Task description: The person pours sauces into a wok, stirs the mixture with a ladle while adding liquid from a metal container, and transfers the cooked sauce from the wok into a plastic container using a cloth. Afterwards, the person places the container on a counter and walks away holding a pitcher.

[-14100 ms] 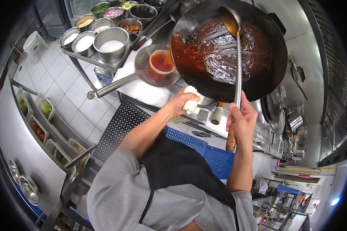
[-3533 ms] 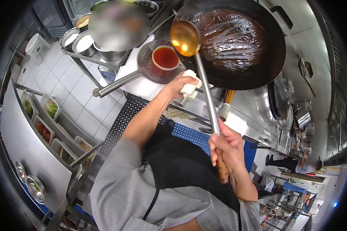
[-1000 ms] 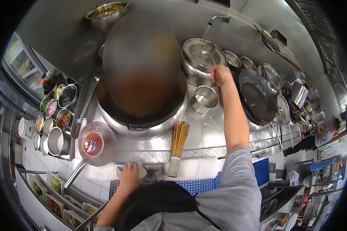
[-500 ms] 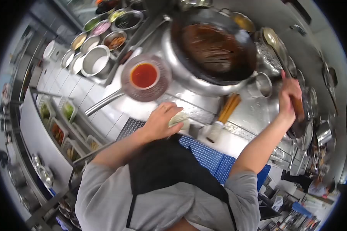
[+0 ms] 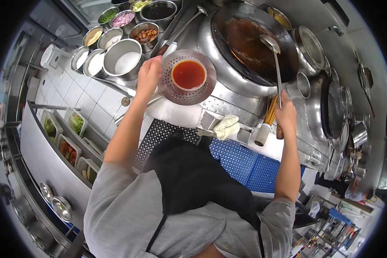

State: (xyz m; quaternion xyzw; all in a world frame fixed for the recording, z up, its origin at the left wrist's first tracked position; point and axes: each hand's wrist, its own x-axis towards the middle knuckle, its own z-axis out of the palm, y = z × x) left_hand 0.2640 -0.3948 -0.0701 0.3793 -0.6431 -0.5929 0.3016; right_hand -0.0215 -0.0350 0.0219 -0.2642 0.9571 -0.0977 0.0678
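Note:
My right hand (image 5: 286, 115) grips a long-handled ladle (image 5: 278, 71). Its bowl lies in the brown liquid (image 5: 246, 38) inside the dark wok (image 5: 290, 47). To the left, a round perforated strainer (image 5: 187, 101) carries a bowl of red-orange liquid (image 5: 188, 75). My left hand (image 5: 148, 76) is at the strainer's left edge, fingers curled together, beside the wooden handle (image 5: 162, 50) of another long metal utensil. Whether those fingers grip that handle is hidden. A pale folded cloth (image 5: 226, 127) sits on the counter's front edge.
Metal bowls with chopped ingredients and white powder, including a large steel pot (image 5: 122, 58), crowd the upper left. A bamboo brush (image 5: 262, 134) lies right of the cloth. A second wok (image 5: 333, 112) and a metal cup (image 5: 303, 86) stand at the right. Flame shows under the wok.
My right hand has brought the ladle from the wok's right side into its liquid. My left hand has left the cloth for the strainer's left side. The view has shifted.

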